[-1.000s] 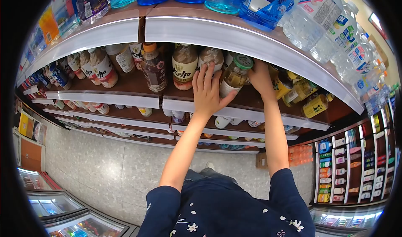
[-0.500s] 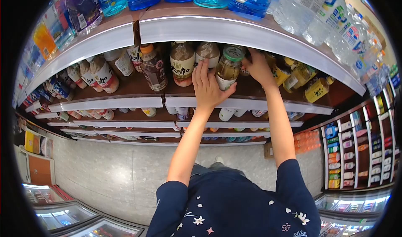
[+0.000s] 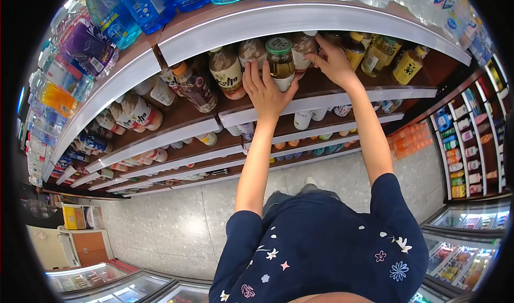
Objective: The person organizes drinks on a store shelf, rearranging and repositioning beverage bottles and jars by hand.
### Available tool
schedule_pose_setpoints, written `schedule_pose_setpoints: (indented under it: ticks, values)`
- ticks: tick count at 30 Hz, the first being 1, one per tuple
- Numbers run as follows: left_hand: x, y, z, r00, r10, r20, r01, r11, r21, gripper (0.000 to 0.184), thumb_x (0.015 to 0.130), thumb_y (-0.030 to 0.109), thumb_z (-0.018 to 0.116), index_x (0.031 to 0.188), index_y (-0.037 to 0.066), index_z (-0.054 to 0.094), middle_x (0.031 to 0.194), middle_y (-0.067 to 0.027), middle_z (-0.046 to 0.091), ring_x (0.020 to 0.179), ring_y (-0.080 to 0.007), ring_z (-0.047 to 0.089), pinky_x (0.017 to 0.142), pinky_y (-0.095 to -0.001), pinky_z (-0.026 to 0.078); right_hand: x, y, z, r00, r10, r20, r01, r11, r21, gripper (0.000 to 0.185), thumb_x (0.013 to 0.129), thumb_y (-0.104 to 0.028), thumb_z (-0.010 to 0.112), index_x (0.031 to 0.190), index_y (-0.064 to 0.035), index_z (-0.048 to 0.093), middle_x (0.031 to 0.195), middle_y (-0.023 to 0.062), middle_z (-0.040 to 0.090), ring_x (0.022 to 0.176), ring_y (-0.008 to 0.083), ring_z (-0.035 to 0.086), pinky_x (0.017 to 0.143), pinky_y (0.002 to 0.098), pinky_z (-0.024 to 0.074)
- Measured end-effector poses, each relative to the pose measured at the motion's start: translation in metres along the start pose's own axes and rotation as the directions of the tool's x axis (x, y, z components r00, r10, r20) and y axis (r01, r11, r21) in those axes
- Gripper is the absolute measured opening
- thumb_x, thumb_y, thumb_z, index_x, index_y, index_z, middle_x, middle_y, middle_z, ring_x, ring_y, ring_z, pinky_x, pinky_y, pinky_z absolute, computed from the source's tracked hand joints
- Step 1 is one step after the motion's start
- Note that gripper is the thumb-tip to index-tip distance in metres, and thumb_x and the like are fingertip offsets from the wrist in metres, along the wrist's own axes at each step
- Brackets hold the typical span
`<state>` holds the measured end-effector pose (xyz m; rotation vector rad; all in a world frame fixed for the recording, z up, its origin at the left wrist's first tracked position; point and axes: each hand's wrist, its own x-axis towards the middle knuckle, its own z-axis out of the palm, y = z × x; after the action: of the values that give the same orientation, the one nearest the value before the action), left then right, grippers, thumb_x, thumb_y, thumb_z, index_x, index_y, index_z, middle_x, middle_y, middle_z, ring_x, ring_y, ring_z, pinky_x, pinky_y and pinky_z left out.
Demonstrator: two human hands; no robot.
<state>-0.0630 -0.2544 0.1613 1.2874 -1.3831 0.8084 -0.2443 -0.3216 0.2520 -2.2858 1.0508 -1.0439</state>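
My left hand is spread at the shelf front, its fingers up against a pale-labelled bottle. A green-lidded glass jar stands between its index finger and thumb, the thumb low by the jar's label. To the right of the jar is a white-capped bottle with a cream label. My right hand is closed at that bottle's right side, index finger near the cap and thumb lower down; its other fingertips are hidden. Left of my hands stands another cream-labelled bottle.
A shelf with a silver edge overhangs my hands and carries blue bottles. An orange-capped dark bottle stands left, and yellow-labelled bottles lean at right. Lower shelves hold more drinks. Glass-topped freezers stand behind me.
The view has shifted. My right hand has come out from behind the jar, and the white-capped bottle now shows beside it. My left hand stays by the jar, which stands more upright.
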Motion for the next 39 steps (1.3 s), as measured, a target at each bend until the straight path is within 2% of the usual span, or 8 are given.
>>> schedule_pose_setpoints:
  ticks: [7, 10, 19, 24, 26, 29, 33, 39]
  values:
    - [-0.001, 0.000, 0.002, 1.000, 0.010, -0.007, -0.010, 1.000, 0.025, 0.089, 0.075, 0.051, 0.074, 0.140, 0.002, 0.037, 0.144, -0.0228, 0.038, 0.135, -0.0431, 0.034, 0.107, -0.0554, 0.030, -0.050, 0.017, 0.010, 0.970, 0.054, -0.237, -0.001, 0.976, 0.220, 0.063, 0.086, -0.015, 0.074, 0.140, 0.0011, 0.046, 0.082, 0.0097, 0.060, 0.065, 0.0143, 0.057, 0.061, 0.0269, 0.0489]
    - [0.000, 0.002, 0.002, 1.000, 0.018, 0.012, -0.019, 0.997, 0.073, 0.092, 0.074, 0.050, 0.075, 0.139, -0.003, 0.037, 0.144, -0.0241, 0.036, 0.135, -0.0438, 0.032, 0.109, -0.0548, 0.027, -0.067, 0.023, 0.013, 0.931, -0.008, -0.364, 0.119, 0.952, 0.283, 0.062, 0.085, -0.014, 0.074, 0.138, 0.0045, 0.046, 0.084, 0.0101, 0.061, 0.065, 0.0136, 0.058, 0.060, 0.0263, 0.0488]
    - [-0.005, 0.016, 0.012, 0.986, -0.012, 0.165, -0.046, 0.940, 0.338, 0.097, 0.086, 0.062, 0.060, 0.140, -0.015, 0.035, 0.150, -0.0278, 0.031, 0.143, -0.0453, 0.021, 0.114, -0.0594, 0.017, -0.066, 0.033, -0.011, 0.893, -0.091, -0.440, 0.187, 0.966, 0.178, 0.063, 0.080, -0.014, 0.079, 0.133, 0.0054, 0.051, 0.096, 0.0131, 0.064, 0.064, 0.0149, 0.058, 0.061, 0.0276, 0.0492]
    - [0.001, 0.032, 0.022, 0.962, -0.109, 0.252, -0.010, 0.903, 0.429, 0.089, 0.091, 0.057, 0.054, 0.140, -0.015, 0.036, 0.152, -0.0289, 0.028, 0.144, -0.0483, 0.017, 0.115, -0.0612, 0.013, -0.057, 0.026, -0.008, 0.914, -0.113, -0.388, 0.237, 0.928, 0.288, 0.064, 0.074, -0.016, 0.083, 0.129, -0.0001, 0.056, 0.125, 0.0137, 0.060, 0.068, 0.0145, 0.059, 0.062, 0.0270, 0.0507]
    - [0.005, 0.035, 0.023, 0.945, -0.129, 0.300, -0.044, 0.860, 0.508, 0.083, 0.094, 0.053, 0.052, 0.140, -0.015, 0.036, 0.152, -0.0296, 0.026, 0.144, -0.0499, 0.015, 0.115, -0.0614, 0.011, -0.052, 0.023, -0.005, 0.899, -0.163, -0.406, 0.304, 0.900, 0.313, 0.064, 0.073, -0.016, 0.083, 0.130, -0.0016, 0.056, 0.126, 0.0122, 0.059, 0.069, 0.0143, 0.059, 0.061, 0.0254, 0.0510]
    - [0.004, 0.037, 0.023, 0.946, -0.156, 0.284, 0.036, 0.921, 0.388, 0.078, 0.097, 0.047, 0.048, 0.142, -0.015, 0.033, 0.153, -0.0302, 0.023, 0.144, -0.0513, 0.010, 0.115, -0.0615, 0.009, -0.045, 0.022, -0.003, 0.906, -0.177, -0.384, 0.311, 0.894, 0.323, 0.065, 0.073, -0.018, 0.083, 0.131, -0.0035, 0.057, 0.127, 0.0117, 0.059, 0.067, 0.0140, 0.058, 0.060, 0.0244, 0.0514]
    - [0.003, 0.040, 0.027, 0.971, -0.125, 0.205, 0.047, 0.937, 0.345, 0.076, 0.095, 0.039, 0.057, 0.144, -0.011, 0.029, 0.153, -0.0301, 0.021, 0.144, -0.0514, 0.010, 0.114, -0.0636, 0.009, -0.039, 0.033, 0.000, 0.923, -0.154, -0.353, 0.279, 0.899, 0.336, 0.071, 0.075, -0.017, 0.082, 0.138, -0.0059, 0.051, 0.134, 0.0149, 0.054, 0.069, 0.0128, 0.060, 0.063, 0.0245, 0.0523]
    - [0.013, 0.053, 0.048, 0.988, -0.149, 0.032, 0.129, 0.929, 0.346, 0.044, 0.086, 0.025, 0.071, 0.113, 0.000, 0.048, 0.149, -0.0291, 0.026, 0.142, -0.0521, 0.012, 0.112, -0.0651, 0.012, -0.066, 0.045, 0.015, 0.969, -0.109, -0.220, 0.173, 0.939, 0.299, 0.077, 0.080, -0.014, 0.077, 0.148, -0.0115, 0.039, 0.144, 0.0201, 0.041, 0.077, 0.0181, 0.069, 0.075, 0.0316, 0.0553]
